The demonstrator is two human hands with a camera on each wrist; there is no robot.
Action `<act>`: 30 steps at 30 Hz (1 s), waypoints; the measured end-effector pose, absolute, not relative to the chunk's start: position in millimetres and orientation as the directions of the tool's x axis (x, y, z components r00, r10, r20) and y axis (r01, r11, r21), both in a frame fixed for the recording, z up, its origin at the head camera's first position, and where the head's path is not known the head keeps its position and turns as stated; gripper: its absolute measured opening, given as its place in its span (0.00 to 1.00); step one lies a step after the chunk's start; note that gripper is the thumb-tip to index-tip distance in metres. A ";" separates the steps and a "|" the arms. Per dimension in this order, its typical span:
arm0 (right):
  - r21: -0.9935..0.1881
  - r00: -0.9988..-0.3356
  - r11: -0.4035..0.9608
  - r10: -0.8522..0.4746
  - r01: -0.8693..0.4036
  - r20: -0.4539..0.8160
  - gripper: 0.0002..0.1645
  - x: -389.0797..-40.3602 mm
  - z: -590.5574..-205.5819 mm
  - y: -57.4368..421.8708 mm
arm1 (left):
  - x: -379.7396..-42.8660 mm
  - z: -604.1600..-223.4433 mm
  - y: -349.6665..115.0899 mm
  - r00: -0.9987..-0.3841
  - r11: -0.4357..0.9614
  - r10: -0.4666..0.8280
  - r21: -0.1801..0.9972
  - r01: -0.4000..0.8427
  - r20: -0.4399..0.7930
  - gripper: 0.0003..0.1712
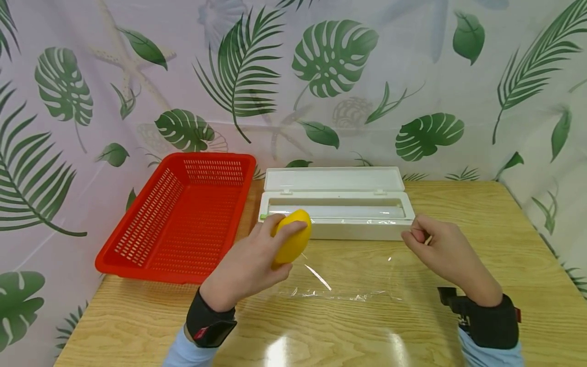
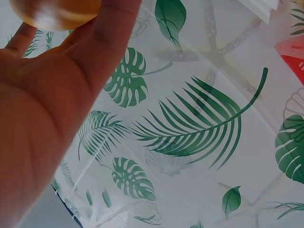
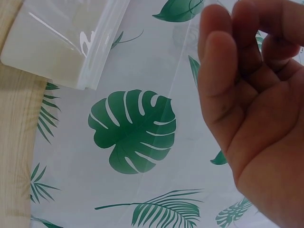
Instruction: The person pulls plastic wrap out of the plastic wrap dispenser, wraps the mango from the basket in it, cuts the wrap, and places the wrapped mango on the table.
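My left hand holds a smooth yellow oval fruit above the table, in front of the box's left part. Only the fruit's underside shows in the left wrist view. A white plastic-wrap dispenser box stands at the back with its lid raised and a roll inside. Clear plastic wrap lies in front of it on the table. By the box's right end is my right hand, its fingers loosely curled; no object shows in it. In the right wrist view its fingertips are close together.
A red perforated plastic basket stands left of the box. The wooden table runs back to a leaf-patterned cloth, which also hangs along both sides. A small green piece sits at the box's left front corner.
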State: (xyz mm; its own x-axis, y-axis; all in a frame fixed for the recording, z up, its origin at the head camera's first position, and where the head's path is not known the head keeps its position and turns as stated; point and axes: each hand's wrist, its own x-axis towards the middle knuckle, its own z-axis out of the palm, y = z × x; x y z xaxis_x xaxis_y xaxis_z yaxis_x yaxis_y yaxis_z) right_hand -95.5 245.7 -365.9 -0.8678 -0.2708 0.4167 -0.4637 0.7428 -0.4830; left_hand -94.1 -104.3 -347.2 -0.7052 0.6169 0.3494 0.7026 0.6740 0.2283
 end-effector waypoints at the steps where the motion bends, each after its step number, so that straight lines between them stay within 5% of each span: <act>1: -0.480 -0.867 0.744 -0.272 -0.464 0.418 0.19 -95.5 -365.8 245.8 | -94.4 -348.2 -102.8 -0.699 0.665 0.625 0.234 0.710 0.347 0.40; 15: -0.474 -0.865 0.746 -0.273 -0.467 0.421 0.19 -95.4 -366.0 247.6 | -94.1 -364.6 -75.6 -0.644 0.606 0.708 0.220 0.765 0.289 0.41; 30: -0.482 -0.862 0.740 -0.267 -0.469 0.430 0.18 -95.3 -366.1 249.7 | -94.3 -389.5 -50.6 -0.542 0.542 0.795 0.083 0.836 0.273 0.45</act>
